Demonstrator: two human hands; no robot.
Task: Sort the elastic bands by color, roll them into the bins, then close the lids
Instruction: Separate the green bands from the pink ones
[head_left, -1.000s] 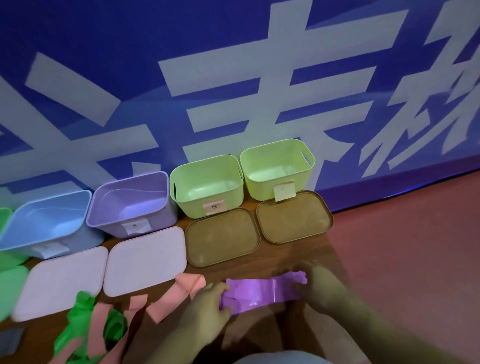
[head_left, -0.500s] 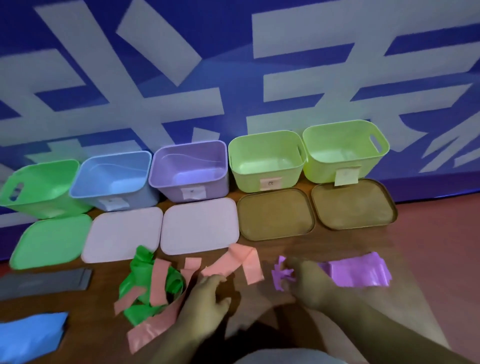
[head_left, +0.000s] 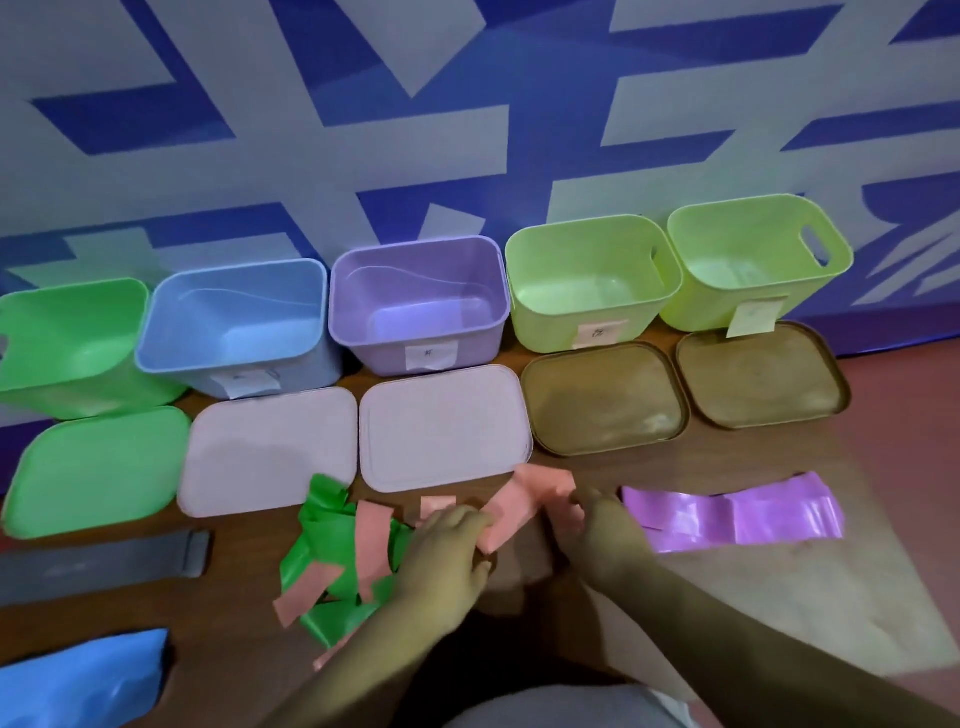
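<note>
Five open bins (head_left: 374, 353) line mid-frame, lids (head_left: 441, 426) flat before them, ready for closing. At lower centre the left hand (head_left: 447, 540) and right hand (head_left: 597, 525) pinch the pink band (head_left: 519, 501), fingers curled, probably freeing it from the green band (head_left: 332, 525).

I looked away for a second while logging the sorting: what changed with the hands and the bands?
Both hands let go of the shiny purple elastic band, which now lies flat on the wooden table at right. The left hand and right hand now grip the flat pink elastic band. The open plastic bins and lids stayed put.
</note>
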